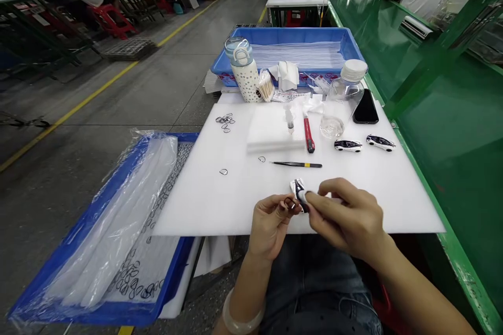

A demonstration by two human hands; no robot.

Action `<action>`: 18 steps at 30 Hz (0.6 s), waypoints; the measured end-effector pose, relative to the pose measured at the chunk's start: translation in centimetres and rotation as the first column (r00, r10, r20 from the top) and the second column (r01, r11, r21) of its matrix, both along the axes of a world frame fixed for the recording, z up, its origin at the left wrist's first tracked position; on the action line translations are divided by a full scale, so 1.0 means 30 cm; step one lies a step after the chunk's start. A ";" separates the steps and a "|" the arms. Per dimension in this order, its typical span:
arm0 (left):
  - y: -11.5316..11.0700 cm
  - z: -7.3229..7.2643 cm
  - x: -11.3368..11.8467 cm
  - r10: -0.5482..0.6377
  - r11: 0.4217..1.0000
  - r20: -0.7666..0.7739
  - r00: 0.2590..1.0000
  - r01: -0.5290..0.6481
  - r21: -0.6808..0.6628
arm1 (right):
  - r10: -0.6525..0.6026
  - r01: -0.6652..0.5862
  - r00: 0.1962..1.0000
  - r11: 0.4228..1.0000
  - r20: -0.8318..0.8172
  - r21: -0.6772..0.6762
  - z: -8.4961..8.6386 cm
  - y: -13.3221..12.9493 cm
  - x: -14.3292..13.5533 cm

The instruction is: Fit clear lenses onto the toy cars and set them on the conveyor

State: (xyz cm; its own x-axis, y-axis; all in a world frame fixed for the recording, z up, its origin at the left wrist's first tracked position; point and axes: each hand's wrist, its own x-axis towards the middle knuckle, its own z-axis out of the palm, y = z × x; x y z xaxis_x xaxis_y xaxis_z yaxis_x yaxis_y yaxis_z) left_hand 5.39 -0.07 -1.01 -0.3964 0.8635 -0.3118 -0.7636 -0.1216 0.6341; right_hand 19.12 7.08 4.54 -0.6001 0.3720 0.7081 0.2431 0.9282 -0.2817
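My left hand [271, 224] is closed in a pinch on a small dark ring [290, 202], close beside a small white-and-black toy car [297, 187]. My right hand [351, 214] grips that toy car, with a whitish bit showing at the fingertips that I cannot make out. Part of the car is hidden by the fingers. Black tweezers [296, 164] with a yellow band lie on the white board [220, 209] just beyond my hands. Two similar toy cars, a left one [348, 146] and a right one [380, 143], stand at the board's right side.
Loose rings [225, 121] lie on the board's left. Behind are a red cutter [308, 133], foam block [271, 128], clear bottle [343, 97], phone [365, 107], dotted tumbler [245, 73] and blue bin [286, 36]. A blue tray [94, 316] of rings sits lower left; a green partition [444, 152] runs right.
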 end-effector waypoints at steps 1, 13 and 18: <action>-0.001 0.000 -0.001 0.004 1.000 0.000 1.000 -0.004 0.001 | 0.018 -0.018 1.000 1.000 -0.007 0.003 -0.010 -0.003 -0.009; -0.010 -0.009 -0.009 0.017 0.999 -0.149 0.989 -0.009 0.051 | -0.026 -0.050 0.982 0.920 -0.190 -0.388 -0.018 0.020 0.061; -0.060 -0.018 -0.048 0.057 0.998 -0.621 0.781 -0.063 0.013 | -0.217 -0.050 0.934 0.707 -0.283 -0.705 -0.077 0.044 0.123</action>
State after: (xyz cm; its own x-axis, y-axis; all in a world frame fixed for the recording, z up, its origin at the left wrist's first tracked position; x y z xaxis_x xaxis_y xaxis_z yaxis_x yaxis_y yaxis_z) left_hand 3.94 -1.87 -1.56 -0.5577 0.8300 0.0133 -0.1954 -0.1468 0.9697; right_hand 22.82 8.40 2.23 -0.3292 0.8697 0.3679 0.0811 0.4142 -0.9066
